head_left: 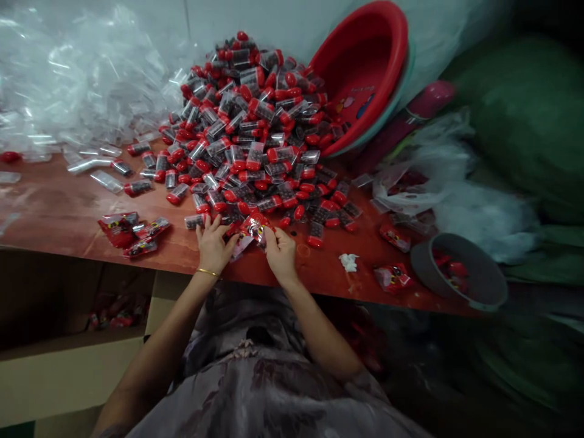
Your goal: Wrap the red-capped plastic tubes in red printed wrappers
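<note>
A shiny red printed packet is between my hands, just above the front of the table. My right hand pinches its right side between thumb and fingers. At its left edge, the thumb and forefinger of my left hand close on the packet, while the other fingers are spread. Just beyond my fingers rises a big heap of small clear tubes with red caps, filled with dark pieces. Several finished-looking red packets lie left of my left hand.
Clear empty tubes are piled back left. A red basin leans behind the heap. On the right are a grey bowl with red items, a red packet, white bits and plastic bags. A cardboard box stands below left.
</note>
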{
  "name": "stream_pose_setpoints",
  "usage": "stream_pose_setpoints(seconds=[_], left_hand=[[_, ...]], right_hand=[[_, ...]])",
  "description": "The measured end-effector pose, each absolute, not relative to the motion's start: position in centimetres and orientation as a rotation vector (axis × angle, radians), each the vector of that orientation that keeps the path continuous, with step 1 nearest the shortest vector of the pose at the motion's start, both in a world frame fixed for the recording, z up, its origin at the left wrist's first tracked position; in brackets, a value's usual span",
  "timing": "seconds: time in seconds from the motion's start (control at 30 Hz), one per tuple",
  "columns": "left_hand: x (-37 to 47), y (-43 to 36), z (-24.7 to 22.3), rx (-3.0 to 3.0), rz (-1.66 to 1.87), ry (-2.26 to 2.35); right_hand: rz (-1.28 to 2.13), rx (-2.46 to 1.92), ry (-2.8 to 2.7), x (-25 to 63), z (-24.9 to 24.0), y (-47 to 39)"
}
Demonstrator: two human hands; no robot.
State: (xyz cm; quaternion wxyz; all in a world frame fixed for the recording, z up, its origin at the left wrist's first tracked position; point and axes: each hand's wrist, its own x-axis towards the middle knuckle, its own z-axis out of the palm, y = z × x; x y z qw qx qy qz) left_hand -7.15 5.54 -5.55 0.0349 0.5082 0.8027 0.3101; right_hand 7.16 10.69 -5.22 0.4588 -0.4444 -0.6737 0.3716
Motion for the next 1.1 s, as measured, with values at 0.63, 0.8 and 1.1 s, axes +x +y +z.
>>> stream_pose_setpoints(seconds=[0.63,0.8,1.1], left_hand=[[-2.5,2.0,-2.6,0.192,1.461,1.19],[-2.4,2.1,-2.8,0.164,1.691,1.256],[-2.4,2.8,-3.2,0.203,1.722,1.372]], right_hand=[[1.139,-0.992,-1.675,7.0,-5.2,5.8],[1.024,-1.001,-1.898,8.2,-4.4,7.1],[0.274,-1.671,-2.423,9.9,-4.5,10.9]])
